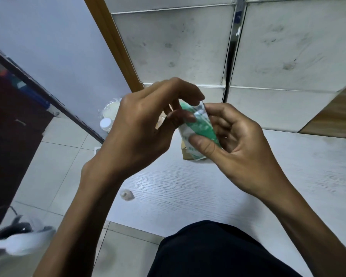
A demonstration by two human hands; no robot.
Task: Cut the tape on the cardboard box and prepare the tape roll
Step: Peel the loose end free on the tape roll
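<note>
1. Head view, looking down: white wood-grain table (pixel 188 188) spreads below both hands and makes the work surface. Grey scuffed wall panels (pixel 178 47) rise beyond the hands, so nothing can slide far that way.

2. Dark lap of the person (pixel 218 250) sits at the table's near edge, under the wrists. Tiled floor (pixel 54 162) lies left of the left forearm.

3. Right hand (pixel 234 140) cups the tape roll (pixel 200 126) from the right, thumb pressed on its near face, fingers curled behind. Likely a steadying grip, so the roll cannot turn while the other hand works.

4. Left hand (pixel 148 124) arches over the roll from the left, fingertips bent down onto its upper edge. It seems to be picking at or pinching the loose end of the film; the exact contact is hidden by the fingers.

5. Tape roll is raised off the table, between the two hands, green and white print showing through clear film.

6. Cardboard box (pixel 186 152) sits on the table directly behind and below the hands, mostly hidden by them. Whether its tape is cut cannot be told.

7. White lidded containers (pixel 108 116) stand on the floor left of the left hand, well clear.

8. Small crumpled scrap (pixel 126 194) lies on the table below the left wrist; no obstacle.
</note>
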